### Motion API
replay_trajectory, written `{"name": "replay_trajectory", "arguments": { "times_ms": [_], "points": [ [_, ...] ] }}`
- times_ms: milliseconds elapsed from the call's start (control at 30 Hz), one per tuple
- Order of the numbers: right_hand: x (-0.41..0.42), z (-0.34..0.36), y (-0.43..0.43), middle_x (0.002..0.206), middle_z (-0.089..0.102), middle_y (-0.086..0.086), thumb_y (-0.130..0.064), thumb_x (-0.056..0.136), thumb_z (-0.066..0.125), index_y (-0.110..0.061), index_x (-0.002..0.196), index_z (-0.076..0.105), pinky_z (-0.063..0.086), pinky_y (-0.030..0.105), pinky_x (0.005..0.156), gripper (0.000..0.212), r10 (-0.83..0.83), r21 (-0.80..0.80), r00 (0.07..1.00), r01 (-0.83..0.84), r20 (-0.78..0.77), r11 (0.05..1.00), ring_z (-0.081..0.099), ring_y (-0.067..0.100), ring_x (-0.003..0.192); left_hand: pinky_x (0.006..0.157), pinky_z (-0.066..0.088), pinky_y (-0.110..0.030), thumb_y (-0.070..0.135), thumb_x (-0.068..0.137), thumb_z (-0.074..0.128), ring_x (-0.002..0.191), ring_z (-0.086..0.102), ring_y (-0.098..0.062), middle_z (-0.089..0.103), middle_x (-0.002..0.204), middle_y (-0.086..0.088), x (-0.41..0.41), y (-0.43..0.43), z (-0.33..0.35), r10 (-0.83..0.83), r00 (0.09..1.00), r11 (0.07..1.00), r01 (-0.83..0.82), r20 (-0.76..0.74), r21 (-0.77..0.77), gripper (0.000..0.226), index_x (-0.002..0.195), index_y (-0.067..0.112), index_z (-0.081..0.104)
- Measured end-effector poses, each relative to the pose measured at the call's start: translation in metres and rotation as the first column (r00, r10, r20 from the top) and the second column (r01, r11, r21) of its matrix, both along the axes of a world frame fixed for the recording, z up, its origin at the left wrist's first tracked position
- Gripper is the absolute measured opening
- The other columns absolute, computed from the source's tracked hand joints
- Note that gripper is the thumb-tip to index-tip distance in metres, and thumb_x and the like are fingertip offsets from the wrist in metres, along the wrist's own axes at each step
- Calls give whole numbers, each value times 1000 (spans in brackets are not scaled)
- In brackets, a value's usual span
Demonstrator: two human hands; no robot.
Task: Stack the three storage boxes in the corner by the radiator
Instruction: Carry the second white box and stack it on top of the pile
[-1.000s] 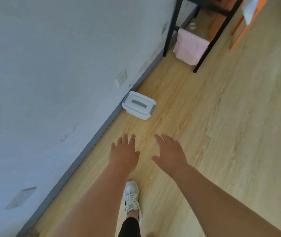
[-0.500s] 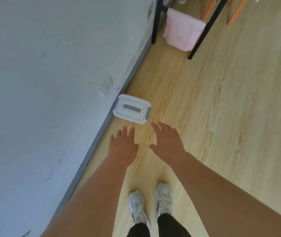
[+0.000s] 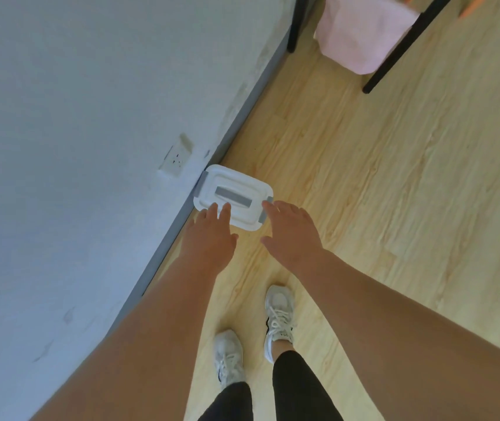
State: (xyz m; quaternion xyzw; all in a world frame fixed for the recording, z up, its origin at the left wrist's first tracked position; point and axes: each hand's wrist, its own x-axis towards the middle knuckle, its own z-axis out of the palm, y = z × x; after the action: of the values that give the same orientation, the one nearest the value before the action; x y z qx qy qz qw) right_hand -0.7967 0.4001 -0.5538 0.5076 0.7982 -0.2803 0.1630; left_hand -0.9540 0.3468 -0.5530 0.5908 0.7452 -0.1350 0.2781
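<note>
A small white storage box (image 3: 236, 189) with a grey handle on its lid and grey side clips sits on the wooden floor against the grey skirting board. My left hand (image 3: 210, 238) is open, fingers spread, its fingertips over the near left edge of the lid. My right hand (image 3: 291, 235) is open too, fingertips beside the box's right clip. I cannot tell whether either hand touches the box. Only this one box is in view.
A white wall with a socket (image 3: 176, 161) runs along the left. A black-framed table leg (image 3: 400, 53) and a pink bin (image 3: 364, 34) stand at the top. My two white trainers (image 3: 277, 320) are on the floor below the hands.
I have stepped closer to the box. Both open hands have moved forward from well short of it to its near edge.
</note>
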Motion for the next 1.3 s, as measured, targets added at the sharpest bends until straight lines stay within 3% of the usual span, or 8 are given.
{"name": "replay_trajectory", "arguments": {
  "times_ms": [300,467,733,833,967,1167,1300],
  "points": [
    [-29,-114,45,147,40,6,-32,96,52,-20,148,26,28,38,113,59,30,33,1000,-30,1,999,38,25,134,105,35,-38,23,97,48,131,42,-26,39,148,-7,-23,57,-110,-76,997,993,77,-15,87,55,147,12,27],
    [-55,-197,69,126,54,3,-29,96,52,-20,135,45,39,35,97,40,-6,23,1000,6,-11,1000,49,23,116,100,39,-37,13,94,48,122,49,-25,51,136,-6,-39,86,-189,-123,990,985,130,-62,113,44,138,12,42],
    [-85,-284,83,115,55,3,-29,95,52,-18,121,52,39,37,92,28,38,63,999,-40,30,997,49,24,111,89,44,-36,7,90,50,115,49,-24,49,131,-4,-60,105,-279,-150,987,982,156,-59,106,41,130,17,52],
    [-93,-297,82,110,57,4,-22,93,54,-16,111,53,39,37,88,19,29,147,999,-33,30,989,50,25,108,77,45,-35,8,87,56,110,48,-24,46,129,-3,-61,104,-289,-142,987,978,151,-74,144,41,126,19,53],
    [-101,-301,84,106,59,5,-18,90,54,-13,101,55,38,34,84,12,0,182,1000,-5,28,983,51,25,106,76,46,-34,9,86,60,113,47,-24,44,131,-3,-61,104,-292,-149,984,973,164,-97,165,45,128,21,49],
    [-103,-293,88,99,60,3,-33,82,66,-12,101,54,36,30,71,31,-10,63,999,8,44,998,55,22,100,75,44,-32,9,86,53,106,46,-22,49,117,-2,-50,101,-281,-84,996,986,88,-30,144,34,116,22,58],
    [-98,-277,75,90,50,1,-31,83,64,-12,104,49,34,31,62,31,-44,49,999,44,17,998,50,19,80,76,40,-31,9,85,55,102,48,-21,51,111,-2,-46,96,-266,-79,997,985,77,2,155,25,108,19,55]
  ]
}}
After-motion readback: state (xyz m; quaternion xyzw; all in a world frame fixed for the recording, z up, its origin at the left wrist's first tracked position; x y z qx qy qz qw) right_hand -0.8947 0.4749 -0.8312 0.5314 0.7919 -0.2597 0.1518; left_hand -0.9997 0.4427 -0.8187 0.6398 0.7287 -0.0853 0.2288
